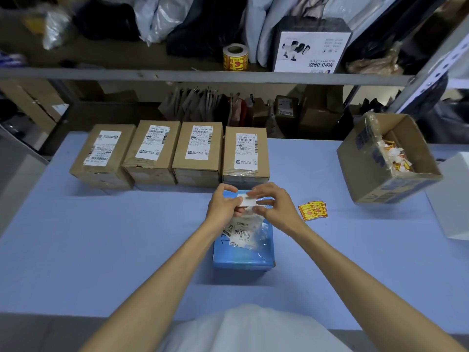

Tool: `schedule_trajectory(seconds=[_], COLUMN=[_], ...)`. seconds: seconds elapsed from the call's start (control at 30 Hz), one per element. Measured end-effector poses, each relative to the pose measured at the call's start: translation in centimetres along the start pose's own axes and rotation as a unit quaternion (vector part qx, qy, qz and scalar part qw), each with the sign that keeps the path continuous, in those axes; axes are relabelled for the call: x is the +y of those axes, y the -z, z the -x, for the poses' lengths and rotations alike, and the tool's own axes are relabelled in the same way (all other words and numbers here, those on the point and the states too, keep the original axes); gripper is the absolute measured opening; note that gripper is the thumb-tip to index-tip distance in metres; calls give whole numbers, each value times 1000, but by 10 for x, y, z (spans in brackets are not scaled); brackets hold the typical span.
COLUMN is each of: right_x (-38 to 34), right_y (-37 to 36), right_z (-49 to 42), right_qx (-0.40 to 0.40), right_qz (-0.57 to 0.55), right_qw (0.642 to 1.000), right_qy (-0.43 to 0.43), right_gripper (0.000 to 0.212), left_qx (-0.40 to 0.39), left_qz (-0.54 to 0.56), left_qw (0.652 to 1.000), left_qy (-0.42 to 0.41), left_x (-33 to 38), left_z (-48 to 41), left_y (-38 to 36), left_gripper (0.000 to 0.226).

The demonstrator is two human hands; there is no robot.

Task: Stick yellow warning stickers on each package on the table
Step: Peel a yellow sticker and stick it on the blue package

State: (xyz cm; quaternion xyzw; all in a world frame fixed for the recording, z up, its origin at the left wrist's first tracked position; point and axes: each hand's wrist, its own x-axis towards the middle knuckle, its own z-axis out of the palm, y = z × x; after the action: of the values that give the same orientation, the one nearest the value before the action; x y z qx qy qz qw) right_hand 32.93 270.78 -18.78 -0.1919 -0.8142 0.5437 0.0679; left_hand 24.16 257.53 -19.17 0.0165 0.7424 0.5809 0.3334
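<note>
Pinching a small white slip (247, 201) from either end, the left hand (223, 207) and right hand (276, 207) curl their fingers and thumbs closely round it, fingertips nearly meeting. Directly beneath the fingers a blue package (243, 255) lies on the tabletop (101, 237), with a crumpled shipping label (241, 231) on top. Just right of the right-hand fingers lie a few loose yellow stickers (312, 210). Beyond the fingers four brown packages (198, 151) stand side by side, each bearing a white label. Far right of the fingers sits an open carton (375, 174) holding sticker scraps.
</note>
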Motion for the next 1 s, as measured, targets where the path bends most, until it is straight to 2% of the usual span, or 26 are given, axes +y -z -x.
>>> schedule_trajectory(seconds=[0.07,0.13,0.23,0.37,0.63,0.7,0.77,0.83,0.9,1.0], right_x=[1,1,-2,-1,-3,-5,-6,-5,-2,-3], right_y=[-2,-3,-2,-1,-4,-2,-2,-3,-5,-6], right_z=[0,-3,-7,-6,-5,-4,-5,-6,-7,-7], right_qx=[18,57,76,74,78,53,-8,-52,-41,16], right_qz=[46,24,-75,-106,-136,-132,-104,-58,-51,-106], right_qw=[999,998,991,986,980,984,989,990,990,982], right_qy=[23,1,-76,-110,-122,-108,-108,-118,-128,-154], right_gripper=[14,4,6,10,8,12,23,19,9,10], left_qx=[-24,-30,-34,-61,-36,-28,-42,-74,-83,-59], left_qz=[10,23,-18,-17,-45,-47,-57,-56,-40,-59], left_qw=[1000,999,999,995,996,996,993,991,993,994], left_qy=[3,4,-32,-72,-75,-77,-91,-95,-73,-64], left_x=[3,6,6,5,5,5,6,6,6,4], left_z=[2,4,3,2,0,0,-1,-1,-1,-3], left_y=[-1,-3,-3,1,2,2,4,5,6,8], left_gripper=[6,9,25,13,7,9,15,24,33,13])
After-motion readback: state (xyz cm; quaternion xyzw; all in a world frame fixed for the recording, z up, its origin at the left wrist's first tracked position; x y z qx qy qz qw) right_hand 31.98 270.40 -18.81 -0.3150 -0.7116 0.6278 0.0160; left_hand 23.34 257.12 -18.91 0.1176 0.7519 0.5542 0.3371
